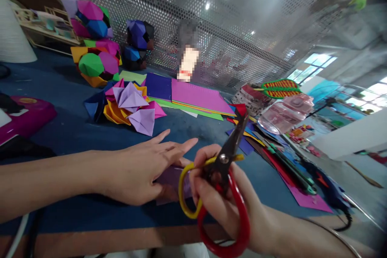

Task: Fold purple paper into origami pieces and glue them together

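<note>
My left hand lies over a piece of purple paper on the blue tabletop, its fingers stretched out and the thumb resting on the paper. In my right hand is a pair of scissors with one yellow and one red handle. The blades are together and point up and away from me. Part of the purple paper is hidden behind my left hand and the scissors. Just beyond my left hand sits a cluster of folded paper pieces in lilac, orange, pink and blue.
Flat sheets of coloured paper lie at the back, with more paper strips and a green-handled tool to the right. Multicoloured paper balls are stacked at the back left. A magenta device stands at the left. Behind rises a perforated metal panel.
</note>
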Tool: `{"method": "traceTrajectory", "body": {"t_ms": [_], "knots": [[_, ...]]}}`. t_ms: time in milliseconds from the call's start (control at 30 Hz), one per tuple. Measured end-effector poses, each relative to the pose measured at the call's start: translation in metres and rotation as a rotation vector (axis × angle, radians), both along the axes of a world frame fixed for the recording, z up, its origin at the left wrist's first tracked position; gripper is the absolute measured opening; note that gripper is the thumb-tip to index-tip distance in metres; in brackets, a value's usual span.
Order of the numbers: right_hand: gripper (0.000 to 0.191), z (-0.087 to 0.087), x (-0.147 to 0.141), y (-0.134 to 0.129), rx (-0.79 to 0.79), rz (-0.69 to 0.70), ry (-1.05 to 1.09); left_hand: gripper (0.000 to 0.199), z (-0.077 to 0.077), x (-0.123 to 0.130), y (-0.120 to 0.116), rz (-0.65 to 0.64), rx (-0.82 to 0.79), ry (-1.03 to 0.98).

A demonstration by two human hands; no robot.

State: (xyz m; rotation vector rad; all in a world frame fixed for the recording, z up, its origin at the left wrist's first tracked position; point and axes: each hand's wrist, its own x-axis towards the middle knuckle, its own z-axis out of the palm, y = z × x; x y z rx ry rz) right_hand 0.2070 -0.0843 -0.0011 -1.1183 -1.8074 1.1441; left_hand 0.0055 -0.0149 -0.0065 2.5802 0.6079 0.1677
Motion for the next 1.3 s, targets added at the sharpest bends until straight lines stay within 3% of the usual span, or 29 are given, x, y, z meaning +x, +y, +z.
{"method": "traceTrajectory", "body": {"t_ms": [167, 267, 433, 633, 800, 933, 1033, 1133, 1300], "knots": [[0.02, -0.011, -0.013, 0.003, 0.089, 0.012, 0.001, 0.08, -0.003, -0.002, 0.002, -0.023, -0.007, -0.016], [0.028, -0.006, -0.013, 0.008, 0.121, 0.037, -0.028, 0.076, -0.005, -0.003, 0.002, -0.033, -0.003, -0.04], [0.023, 0.006, 0.002, 0.019, 0.16, 0.148, -0.17, 0.085, -0.001, -0.001, 0.0, -0.007, 0.002, -0.002], [0.02, 0.003, 0.028, 0.013, 0.024, -0.05, -0.153, 0.063, 0.005, 0.001, -0.001, 0.046, 0.021, -0.002], [0.02, 0.001, 0.046, 0.009, 0.016, -0.166, -0.141, 0.063, 0.002, -0.001, -0.001, 0.022, 0.064, -0.092], [0.018, 0.004, 0.046, 0.007, 0.036, -0.205, -0.119, 0.066, -0.001, -0.002, 0.0, 0.022, 0.05, -0.055], [0.017, 0.008, 0.04, 0.005, 0.055, -0.248, -0.074, 0.057, -0.002, -0.002, 0.002, 0.003, 0.046, -0.035], [0.019, 0.008, 0.032, 0.004, 0.047, -0.243, -0.011, 0.052, -0.002, -0.002, 0.003, -0.019, 0.031, -0.015], [0.017, -0.008, 0.019, 0.007, -0.01, -0.155, 0.008, 0.056, -0.003, 0.0, 0.006, -0.038, 0.051, 0.032]]}}
